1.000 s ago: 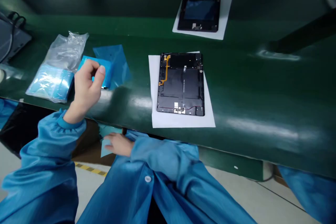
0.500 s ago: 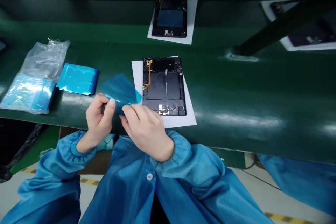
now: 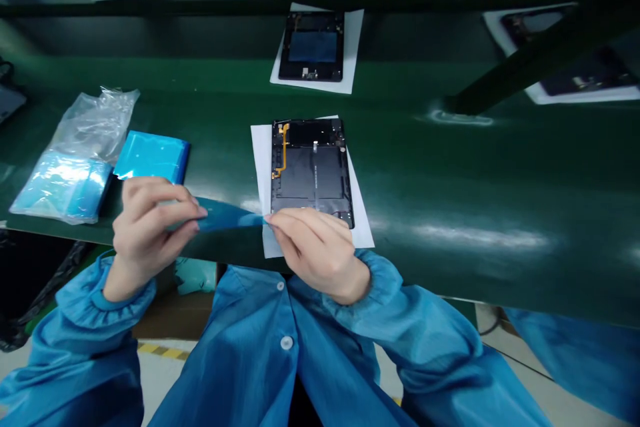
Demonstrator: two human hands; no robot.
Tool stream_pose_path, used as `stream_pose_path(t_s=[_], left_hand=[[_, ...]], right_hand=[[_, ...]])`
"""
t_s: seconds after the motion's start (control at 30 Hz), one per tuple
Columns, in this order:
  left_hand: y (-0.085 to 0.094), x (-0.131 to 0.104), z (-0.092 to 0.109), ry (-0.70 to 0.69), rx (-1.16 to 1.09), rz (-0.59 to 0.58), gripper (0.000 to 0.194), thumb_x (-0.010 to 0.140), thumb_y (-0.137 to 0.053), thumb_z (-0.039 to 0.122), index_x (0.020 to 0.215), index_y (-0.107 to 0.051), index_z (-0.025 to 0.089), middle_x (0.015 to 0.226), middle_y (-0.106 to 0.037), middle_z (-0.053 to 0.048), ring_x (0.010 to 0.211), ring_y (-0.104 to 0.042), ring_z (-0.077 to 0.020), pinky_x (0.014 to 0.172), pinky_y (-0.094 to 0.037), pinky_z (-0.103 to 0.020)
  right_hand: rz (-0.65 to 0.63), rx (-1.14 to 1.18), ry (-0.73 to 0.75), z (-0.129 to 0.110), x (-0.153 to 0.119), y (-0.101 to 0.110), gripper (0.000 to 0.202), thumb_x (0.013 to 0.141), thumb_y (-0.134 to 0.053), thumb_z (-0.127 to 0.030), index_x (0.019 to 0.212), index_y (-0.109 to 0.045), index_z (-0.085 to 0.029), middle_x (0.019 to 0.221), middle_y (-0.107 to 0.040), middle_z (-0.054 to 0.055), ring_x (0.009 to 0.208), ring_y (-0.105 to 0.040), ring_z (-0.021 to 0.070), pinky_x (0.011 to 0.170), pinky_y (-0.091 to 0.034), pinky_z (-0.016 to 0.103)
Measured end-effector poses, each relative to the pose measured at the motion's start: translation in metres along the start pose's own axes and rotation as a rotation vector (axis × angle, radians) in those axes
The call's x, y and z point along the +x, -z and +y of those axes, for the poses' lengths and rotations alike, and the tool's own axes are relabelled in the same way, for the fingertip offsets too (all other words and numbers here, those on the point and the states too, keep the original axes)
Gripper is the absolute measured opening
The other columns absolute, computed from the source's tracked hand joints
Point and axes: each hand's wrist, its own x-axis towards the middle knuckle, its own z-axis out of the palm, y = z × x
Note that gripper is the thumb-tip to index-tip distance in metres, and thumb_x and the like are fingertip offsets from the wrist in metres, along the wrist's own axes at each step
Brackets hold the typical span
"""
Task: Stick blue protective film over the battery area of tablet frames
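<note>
A thin blue plastic film [image 3: 227, 215] stretches between my two hands above the bench's front edge, seen nearly edge-on. My left hand [image 3: 150, 230] pinches its left end. At its right end, my right hand [image 3: 317, 243] grips the film between thumb and fingers. Behind my right hand lies an opened tablet [image 3: 300, 173], its inside facing up with an orange ribbon cable along the left; my fingers hide its lower edge. White paper [image 3: 261, 160] is under the tablet. Beyond my left hand sits a stack of blue films [image 3: 153, 153].
A clear plastic bag [image 3: 63, 183] holding more blue sheets lies at the left. Another opened tablet [image 3: 311, 47] rests on paper farther back, and several more are along the back. A dark post [image 3: 500, 80] slants up from the green bench [image 3: 450, 193] at right.
My hands have moved apart, left hand leftward and right hand rightward, drawing the film out between them. The film has turned from showing its broad face to nearly edge-on.
</note>
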Motion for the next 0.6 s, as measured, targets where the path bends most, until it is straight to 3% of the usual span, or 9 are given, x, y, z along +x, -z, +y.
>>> stream_pose_path(t_s=[0.1,0.23,0.3,0.47,0.53,0.6], left_hand=[[0.008,0.013,0.012,-0.142,-0.029,-0.121,0.017,0.091,-0.074,0.011,0.101,-0.069,0.023,0.087,-0.073,-0.003,0.077,-0.065,-0.0185,0.074,-0.054,-0.038],[0.007,0.029,0.025,-0.227,0.011,-0.228,0.015,0.092,-0.069,0.007,0.102,-0.069,0.019,0.09,-0.074,-0.008,0.077,-0.062,-0.0196,0.068,-0.051,-0.037],[0.006,0.037,0.027,-0.296,0.031,-0.292,0.013,0.095,-0.066,0.01,0.104,-0.069,0.019,0.094,-0.076,-0.009,0.078,-0.062,-0.0204,0.069,-0.05,-0.038],[0.0,0.052,0.033,-0.372,0.028,-0.354,0.012,0.099,-0.06,0.011,0.106,-0.067,0.018,0.094,-0.076,-0.01,0.076,-0.065,-0.0204,0.066,-0.049,-0.037],[-0.005,0.056,0.034,-0.327,0.045,-0.315,0.014,0.098,-0.067,0.016,0.111,-0.067,0.019,0.098,-0.075,-0.009,0.08,-0.067,-0.0203,0.069,-0.051,-0.037],[-0.012,0.058,0.03,-0.212,0.081,-0.168,0.031,0.094,-0.077,0.026,0.123,-0.066,0.02,0.106,-0.074,-0.009,0.09,-0.07,-0.0223,0.077,-0.055,-0.037]], right_hand=[[-0.042,0.009,-0.012,0.005,0.0,0.007,0.02,0.094,-0.068,-0.007,0.111,-0.071,-0.018,0.102,-0.08,0.008,0.088,-0.075,0.019,0.081,-0.062,0.031],[-0.014,-0.173,-0.018,0.009,0.006,0.016,0.029,0.091,-0.076,-0.017,0.12,-0.071,-0.016,0.121,-0.075,0.017,0.105,-0.071,0.028,0.085,-0.062,0.041],[0.012,-0.189,-0.002,0.01,0.009,0.02,0.029,0.091,-0.076,-0.018,0.119,-0.072,-0.019,0.118,-0.075,0.016,0.104,-0.07,0.0276,0.084,-0.062,0.042],[-0.119,-0.033,0.06,0.013,0.01,0.028,0.021,0.094,-0.068,-0.009,0.109,-0.075,-0.022,0.098,-0.08,0.005,0.085,-0.072,0.0195,0.074,-0.06,0.035],[-0.118,-0.01,0.052,0.016,0.011,0.033,0.021,0.095,-0.067,-0.007,0.108,-0.076,-0.022,0.095,-0.082,0.005,0.082,-0.074,0.0189,0.073,-0.06,0.033],[-0.112,-0.013,-0.007,0.024,0.015,0.041,0.017,0.096,-0.069,-0.01,0.104,-0.077,-0.023,0.091,-0.082,0.004,0.079,-0.075,0.0185,0.072,-0.06,0.032]])
